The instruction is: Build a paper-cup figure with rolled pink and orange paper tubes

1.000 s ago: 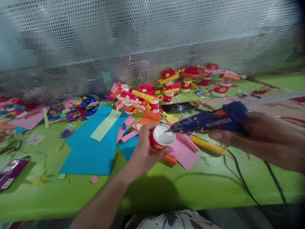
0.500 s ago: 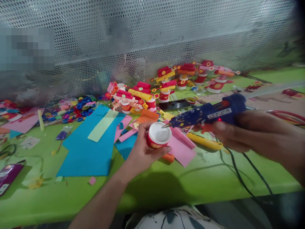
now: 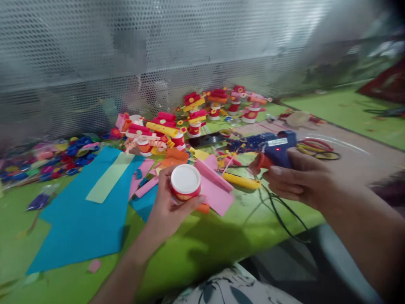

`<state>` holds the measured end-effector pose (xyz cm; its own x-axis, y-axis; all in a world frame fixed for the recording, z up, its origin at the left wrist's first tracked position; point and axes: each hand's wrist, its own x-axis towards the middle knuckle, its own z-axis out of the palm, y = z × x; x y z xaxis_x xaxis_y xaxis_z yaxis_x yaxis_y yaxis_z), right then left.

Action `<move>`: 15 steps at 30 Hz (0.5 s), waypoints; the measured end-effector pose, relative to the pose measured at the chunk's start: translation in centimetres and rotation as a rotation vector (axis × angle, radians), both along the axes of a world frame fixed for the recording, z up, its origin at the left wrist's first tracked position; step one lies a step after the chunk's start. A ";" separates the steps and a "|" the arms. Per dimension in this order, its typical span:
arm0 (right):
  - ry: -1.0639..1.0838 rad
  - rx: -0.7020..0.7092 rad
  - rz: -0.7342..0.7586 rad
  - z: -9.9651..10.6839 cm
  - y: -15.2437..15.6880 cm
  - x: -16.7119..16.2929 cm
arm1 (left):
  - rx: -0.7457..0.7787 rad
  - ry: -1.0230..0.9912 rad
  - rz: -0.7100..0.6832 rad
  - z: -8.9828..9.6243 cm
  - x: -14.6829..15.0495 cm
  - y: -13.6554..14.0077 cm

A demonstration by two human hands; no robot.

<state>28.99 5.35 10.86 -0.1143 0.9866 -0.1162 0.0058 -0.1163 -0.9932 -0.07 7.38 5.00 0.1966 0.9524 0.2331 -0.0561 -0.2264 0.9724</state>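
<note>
My left hand (image 3: 169, 207) is wrapped round a small red and white paper cup (image 3: 186, 180), its white end facing up. In my right hand (image 3: 294, 177) is a dark blue glue gun (image 3: 278, 148) with an orange trigger and a lit red light. Its nozzle points left over the table's clutter, apart from the cup. Beneath and beside the cup lie pink paper (image 3: 218, 196), a rolled yellow paper piece (image 3: 242, 180) and orange paper scraps (image 3: 174, 157).
Several red cup figures with paper rolls (image 3: 194, 122) stand at the back, before a perforated metal panel (image 3: 177, 42). Blue sheets (image 3: 85, 223) and a pale green strip (image 3: 109, 177) lie left. A black cord (image 3: 281, 211) hangs off the green table (image 3: 228, 236).
The glue gun has moved away from the cup, to the right. The view has turned right, so the cup and figures appear farther left. Both hands keep their hold.
</note>
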 end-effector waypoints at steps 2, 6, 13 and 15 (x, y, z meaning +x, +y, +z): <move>-0.066 -0.054 -0.064 -0.1 -0.3 1.3 | 0.009 0.051 0.027 -0.1 -0.1 -0.1; -0.300 -0.073 -0.200 -0.7 -0.7 4.7 | 0.055 0.091 0.040 -0.2 -0.1 -0.3; -0.357 -0.078 -0.358 -1.3 0.3 9.7 | 0.024 0.118 0.067 -0.1 0.1 -0.7; -0.311 -0.039 -0.416 -0.9 0.8 10.1 | 0.009 0.127 0.070 0.0 0.1 -0.8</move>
